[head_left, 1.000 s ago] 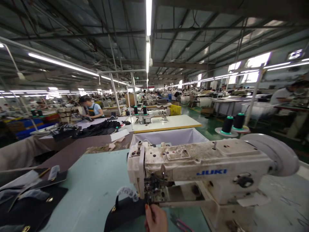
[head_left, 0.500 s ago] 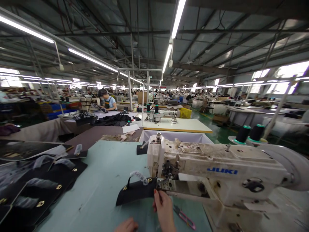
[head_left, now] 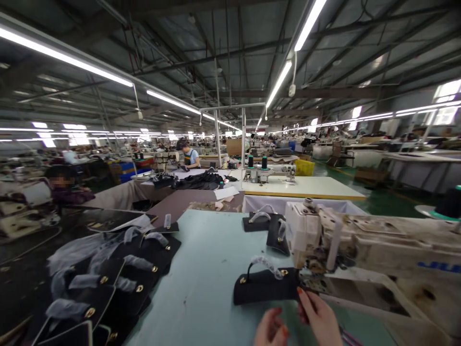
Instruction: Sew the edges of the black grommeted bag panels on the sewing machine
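Note:
A black leather piece [head_left: 264,290] with a wrapped handle and gold rivets lies under the needle of a dirty white sewing machine [head_left: 363,250] on the pale green table [head_left: 201,278]. My right hand [head_left: 319,319] pinches the piece's right edge beside the presser foot. Just to its left my left hand [head_left: 270,329] sits at the bottom edge of the frame with curled fingers; what it holds is hidden.
A pile of finished black pieces [head_left: 108,283] with wrapped handles covers the table's left side. Two more black pieces [head_left: 268,228] lie behind the machine head. Other people work at sewing tables [head_left: 306,187] farther back. Pink-handled snips [head_left: 347,339] lie near my right hand.
The view has swung left, so the machine now sits at the right. My left hand has come further into view beside my right hand, which stays on the black piece.

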Tool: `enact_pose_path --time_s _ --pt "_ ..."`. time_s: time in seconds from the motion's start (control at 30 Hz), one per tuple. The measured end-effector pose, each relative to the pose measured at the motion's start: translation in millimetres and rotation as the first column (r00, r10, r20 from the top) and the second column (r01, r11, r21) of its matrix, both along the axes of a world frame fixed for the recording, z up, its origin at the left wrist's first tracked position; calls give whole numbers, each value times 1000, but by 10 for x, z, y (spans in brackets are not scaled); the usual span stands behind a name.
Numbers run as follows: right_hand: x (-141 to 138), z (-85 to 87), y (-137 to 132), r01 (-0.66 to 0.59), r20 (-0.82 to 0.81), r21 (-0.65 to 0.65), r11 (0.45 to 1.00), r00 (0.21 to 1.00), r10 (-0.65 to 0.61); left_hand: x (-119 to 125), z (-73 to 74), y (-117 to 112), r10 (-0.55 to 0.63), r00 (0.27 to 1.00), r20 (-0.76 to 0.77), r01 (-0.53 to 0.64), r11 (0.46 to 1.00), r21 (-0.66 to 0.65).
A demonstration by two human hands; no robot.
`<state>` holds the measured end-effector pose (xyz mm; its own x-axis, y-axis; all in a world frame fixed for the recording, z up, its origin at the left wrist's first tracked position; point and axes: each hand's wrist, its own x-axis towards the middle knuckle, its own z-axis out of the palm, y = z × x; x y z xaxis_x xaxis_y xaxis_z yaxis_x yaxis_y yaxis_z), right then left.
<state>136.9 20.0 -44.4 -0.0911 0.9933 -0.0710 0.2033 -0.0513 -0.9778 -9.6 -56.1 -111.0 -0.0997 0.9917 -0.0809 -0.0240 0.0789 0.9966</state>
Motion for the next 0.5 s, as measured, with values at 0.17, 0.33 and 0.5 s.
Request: enact_pose_path --time_s 0.17,0.33,0.5 --pt "53 -15 51 -44 68 -62 997 997 48 417 226 399 73 840 537 -70 997 -26" --pt "-19 114 -11 7 36 4 1000 999 -8 541 693 485 224 594 773 -178 973 -145" --pt "-123 363 -71 49 -14 41 998 999 -49 319 876 525 312 714 627 -208 949 -236"
